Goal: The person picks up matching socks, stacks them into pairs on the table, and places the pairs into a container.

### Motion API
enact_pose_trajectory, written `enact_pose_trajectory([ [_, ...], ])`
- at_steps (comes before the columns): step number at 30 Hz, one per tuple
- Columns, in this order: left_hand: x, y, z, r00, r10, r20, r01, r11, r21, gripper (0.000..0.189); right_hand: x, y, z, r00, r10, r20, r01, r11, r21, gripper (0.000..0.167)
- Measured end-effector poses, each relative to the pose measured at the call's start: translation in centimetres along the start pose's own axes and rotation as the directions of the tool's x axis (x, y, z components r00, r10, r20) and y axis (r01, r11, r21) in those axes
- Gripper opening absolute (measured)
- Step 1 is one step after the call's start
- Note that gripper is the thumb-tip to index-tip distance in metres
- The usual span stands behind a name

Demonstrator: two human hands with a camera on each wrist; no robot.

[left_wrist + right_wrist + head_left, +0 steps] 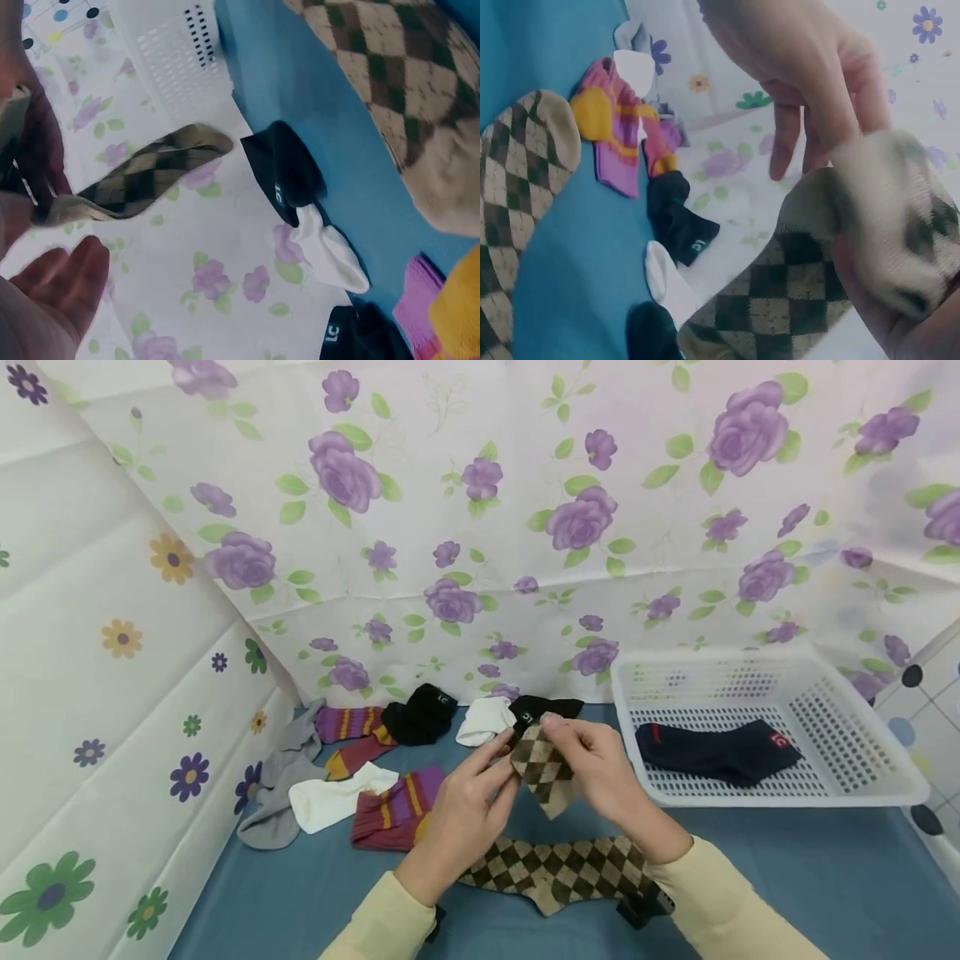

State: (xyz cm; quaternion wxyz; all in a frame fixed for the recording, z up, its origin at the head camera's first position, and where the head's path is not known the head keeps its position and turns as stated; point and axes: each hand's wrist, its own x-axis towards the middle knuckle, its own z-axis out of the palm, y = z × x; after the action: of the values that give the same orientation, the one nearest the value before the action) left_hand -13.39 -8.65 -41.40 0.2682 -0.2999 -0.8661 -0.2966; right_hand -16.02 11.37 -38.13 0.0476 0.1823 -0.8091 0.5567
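A tan and dark-green argyle sock point(546, 772) hangs folded between both hands, above the table. My right hand point(603, 768) grips it, thumb uppermost. My left hand point(468, 802) meets its left edge. In the right wrist view the left hand point(802, 67) has thumb and forefinger at the sock's blurred fold, other fingers hanging away; the fabric hides their tips. One end of the held sock point(142, 176) sticks out sideways in the left wrist view. A matching argyle sock point(555, 868) lies flat on the table below, partly covered by the forearms.
A white perforated basket point(862, 797) at the right holds navy socks point(716, 752). Along the back left lie grey socks point(273, 810), white socks point(341, 797), striped purple, red and yellow socks point(386, 818) and black socks point(422, 714). Flowered sheets point(450, 527) wall the blue tabletop point(750, 877).
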Motion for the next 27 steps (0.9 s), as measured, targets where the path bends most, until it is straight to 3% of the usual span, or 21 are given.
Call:
enact_pose_trajectory([
  [3, -0.1, -0.1, -0.3, 0.997, 0.012, 0.074, -0.013, 1.0, 0.018, 0.025, 0.2, -0.2, -0.4, 0.997, 0.027, 0.074, -0.021, 0.997, -0.081, 0.038],
  [6, 0.0, -0.1, -0.6, 0.99, -0.048, 0.135, 0.042, 0.998, 0.048, 0.033, 0.4, -0.5, -0.9, 0.991, 0.029, 0.131, 0.01, 0.959, -0.284, 0.028],
  [8, 0.3, 0.1, -0.6, 0.977, -0.106, 0.183, 0.097, 0.994, 0.056, 0.056, 0.4, -0.8, -1.1, 0.983, -0.01, 0.185, 0.09, 0.898, -0.431, 0.024],
  [10, 0.8, 0.3, -0.5, 0.963, -0.137, 0.234, 0.126, 0.99, 0.06, 0.079, 0.4, -1.3, -1.2, 0.963, -0.071, 0.26, 0.205, 0.817, -0.538, 0.02],
  [14, 1.8, 0.7, 0.0, 0.948, -0.078, 0.31, 0.059, 0.996, 0.068, 0.104, 0.0, -2.3, -1.2, 0.909, -0.134, 0.394, 0.372, 0.685, -0.627, 0.011],
  [17, 2.3, 0.8, 0.3, 0.947, -0.026, 0.32, -0.004, 0.996, 0.091, 0.091, -0.5, -2.9, -1.2, 0.885, -0.154, 0.439, 0.429, 0.632, -0.645, 0.023],
  [20, 2.4, 0.8, 0.4, 0.942, -0.02, 0.334, -0.01, 0.996, 0.087, 0.06, -0.9, -3.1, -1.3, 0.874, -0.19, 0.448, 0.465, 0.598, -0.653, 0.031],
  [22, 2.3, 0.6, 0.4, 0.93, -0.053, 0.364, 0.032, 0.997, 0.064, 0.04, -1.2, -3.2, -1.5, 0.874, -0.213, 0.437, 0.469, 0.601, -0.647, 0.033],
  [24, 2.1, 0.2, 0.3, 0.907, -0.109, 0.406, 0.105, 0.994, 0.032, 0.024, -1.4, -3.2, -1.9, 0.88, -0.222, 0.419, 0.461, 0.606, -0.648, 0.035],
  [27, 1.7, -0.2, 0.0, 0.877, -0.184, 0.444, 0.209, 0.978, -0.006, 0.015, -1.7, -3.1, -2.8, 0.897, -0.21, 0.389, 0.429, 0.624, -0.653, 0.035],
])
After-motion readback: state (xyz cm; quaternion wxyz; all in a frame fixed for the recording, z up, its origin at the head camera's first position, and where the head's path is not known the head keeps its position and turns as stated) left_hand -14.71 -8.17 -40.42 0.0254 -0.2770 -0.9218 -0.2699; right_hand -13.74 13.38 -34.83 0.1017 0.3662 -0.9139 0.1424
